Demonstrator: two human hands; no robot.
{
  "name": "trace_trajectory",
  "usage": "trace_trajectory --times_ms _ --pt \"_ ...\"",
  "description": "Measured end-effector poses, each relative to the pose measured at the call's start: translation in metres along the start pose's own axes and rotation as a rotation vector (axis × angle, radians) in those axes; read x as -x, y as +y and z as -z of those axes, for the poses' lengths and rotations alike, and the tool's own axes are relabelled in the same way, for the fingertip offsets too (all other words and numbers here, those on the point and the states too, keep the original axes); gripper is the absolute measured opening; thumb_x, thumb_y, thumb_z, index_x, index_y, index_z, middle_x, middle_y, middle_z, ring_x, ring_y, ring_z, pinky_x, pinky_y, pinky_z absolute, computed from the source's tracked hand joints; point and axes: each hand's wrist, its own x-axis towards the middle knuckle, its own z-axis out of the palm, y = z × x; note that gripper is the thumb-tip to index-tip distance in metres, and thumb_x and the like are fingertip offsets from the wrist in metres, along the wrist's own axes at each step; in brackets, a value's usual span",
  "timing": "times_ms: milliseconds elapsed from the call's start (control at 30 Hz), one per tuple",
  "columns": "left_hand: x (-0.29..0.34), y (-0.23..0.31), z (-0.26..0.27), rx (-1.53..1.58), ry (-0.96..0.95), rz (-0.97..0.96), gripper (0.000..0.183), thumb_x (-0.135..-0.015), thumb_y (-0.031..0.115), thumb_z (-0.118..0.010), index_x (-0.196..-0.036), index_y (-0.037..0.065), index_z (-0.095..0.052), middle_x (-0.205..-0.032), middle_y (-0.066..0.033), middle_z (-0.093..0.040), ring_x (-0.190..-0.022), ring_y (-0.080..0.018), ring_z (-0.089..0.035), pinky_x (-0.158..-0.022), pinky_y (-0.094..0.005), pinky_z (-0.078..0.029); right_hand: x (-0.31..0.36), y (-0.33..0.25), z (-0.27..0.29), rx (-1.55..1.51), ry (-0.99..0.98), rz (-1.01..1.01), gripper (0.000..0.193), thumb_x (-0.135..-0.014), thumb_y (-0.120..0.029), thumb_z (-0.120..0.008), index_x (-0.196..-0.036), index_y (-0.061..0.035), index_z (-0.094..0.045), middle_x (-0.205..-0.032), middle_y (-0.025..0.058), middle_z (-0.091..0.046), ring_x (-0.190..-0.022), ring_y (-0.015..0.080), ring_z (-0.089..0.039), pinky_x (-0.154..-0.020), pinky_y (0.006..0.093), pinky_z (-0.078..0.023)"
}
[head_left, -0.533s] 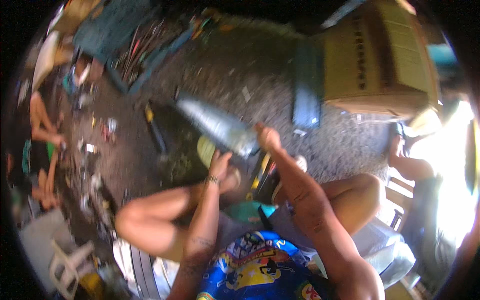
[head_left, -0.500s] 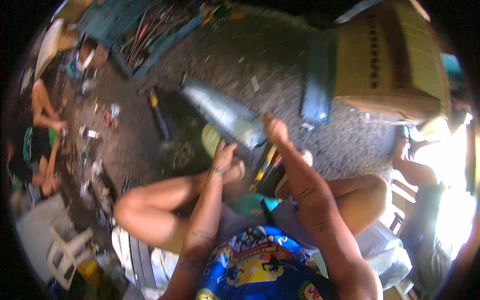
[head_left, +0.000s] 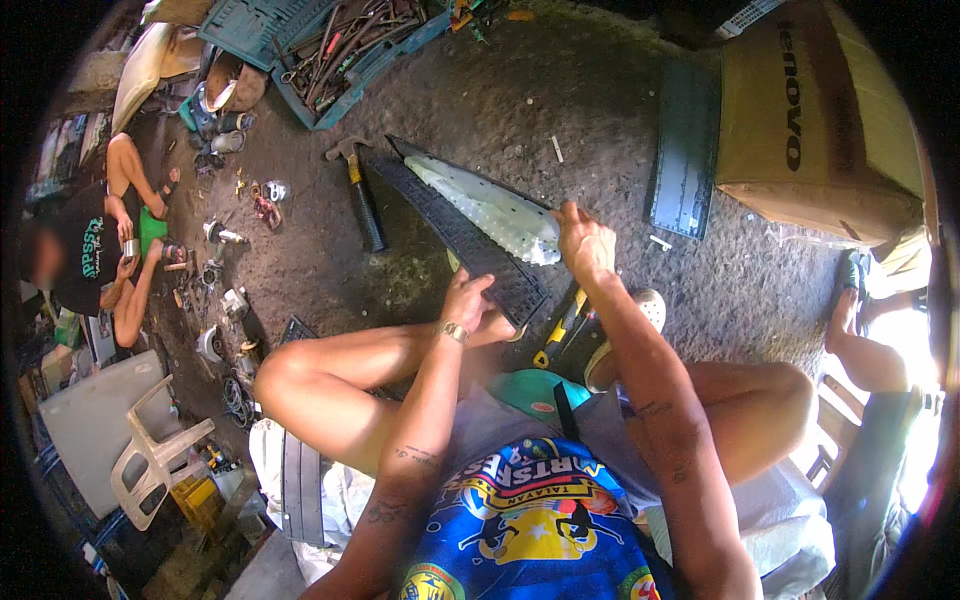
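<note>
In front of my knees, two long layers spread apart in a narrow V, joined or close together at the far end. The nearer layer is a black keyboard-like panel [head_left: 450,220] with a fine grid. The other is a whitish, shiny studded sheet [head_left: 490,205] with a dark edge. My left hand [head_left: 467,298] is closed on the near end of the black panel. My right hand [head_left: 587,243] is closed on the near right corner of the whitish sheet. A hammer [head_left: 372,215] with a black and yellow handle lies just beyond the panel's left side.
A yellow-and-black handled tool [head_left: 562,330] lies between my feet. At the back are an open blue toolbox [head_left: 345,98] full of metal tools, a flat grey panel [head_left: 683,150] and a large cardboard box [head_left: 820,165]. A co-worker [head_left: 85,240] sits left beyond scattered parts, above a plastic chair [head_left: 140,465].
The piece in my hands has turned and opened from what looked like one shiny panel into two separated layers. Both hands still grip its near end; my view has shifted slightly.
</note>
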Motion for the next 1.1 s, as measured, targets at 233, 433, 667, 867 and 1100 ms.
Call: trace_trajectory --times_ms 233,433,667,867,1100 --pt "-0.008 -0.021 0.019 0.2 0.043 0.003 0.043 -0.089 -0.011 -0.051 -0.127 0.007 -0.056 -0.124 -0.0107 -0.064 -0.108 -0.0253 -0.065 -0.093 -0.0398 -0.058 0.094 -0.069 -0.009 0.053 0.027 0.322 0.035 -0.089 -0.037 -0.07 -0.113 -0.0114 -0.062 -0.098 0.0094 -0.064 -0.098 0.0297 -0.064 -0.08 0.0478 -0.052" --pt "0.011 -0.019 0.018 -0.139 -0.116 -0.341 0.05 -0.086 0.007 -0.059 -0.135 0.01 -0.055 -0.133 -0.0124 -0.063 -0.116 -0.0283 -0.064 -0.094 -0.0419 -0.056 0.094 -0.098 -0.01 -0.121 0.027 0.272 0.065 -0.09 -0.047 -0.067 -0.144 -0.014 -0.052 -0.149 0.0191 -0.045 -0.141 0.042 -0.037 -0.112 0.0615 -0.031" --pt "0.048 0.0 -0.009 -0.648 -0.284 -0.631 0.057 -0.081 0.019 -0.071 -0.135 0.006 -0.058 -0.136 -0.013 -0.061 -0.122 -0.0275 -0.06 -0.098 -0.0431 -0.05 0.05 -0.155 0.086 -0.221 0.158 0.298 0.117 -0.06 -0.055 -0.09 -0.158 -0.0228 -0.034 -0.166 0.0208 -0.014 -0.148 0.0537 -0.016 -0.113 0.076 -0.019" --pt "0.081 0.044 -0.026 -1.372 -0.119 -0.827 0.057 -0.088 0.013 -0.071 -0.139 -0.003 -0.051 -0.132 -0.0102 -0.061 -0.117 -0.0215 -0.06 -0.1 -0.0398 -0.05 0.078 -0.159 0.145 -0.277 0.295 0.407 0.117 -0.055 -0.044 -0.093 -0.156 -0.0233 -0.038 -0.164 0.0252 -0.016 -0.142 0.0522 -0.027 -0.111 0.068 -0.028" --pt "0.131 0.115 -0.051 -0.578 -0.209 -0.945 0.054 -0.096 0.039 -0.066 -0.129 -0.003 -0.056 -0.123 -0.0103 -0.064 -0.113 -0.0204 -0.061 -0.097 -0.0358 -0.051 0.112 -0.155 0.163 -0.29 0.44 0.456 0.111 -0.054 -0.043 -0.091 -0.153 -0.0249 -0.043 -0.162 0.0255 -0.021 -0.14 0.0499 -0.031 -0.108 0.0657 -0.029"
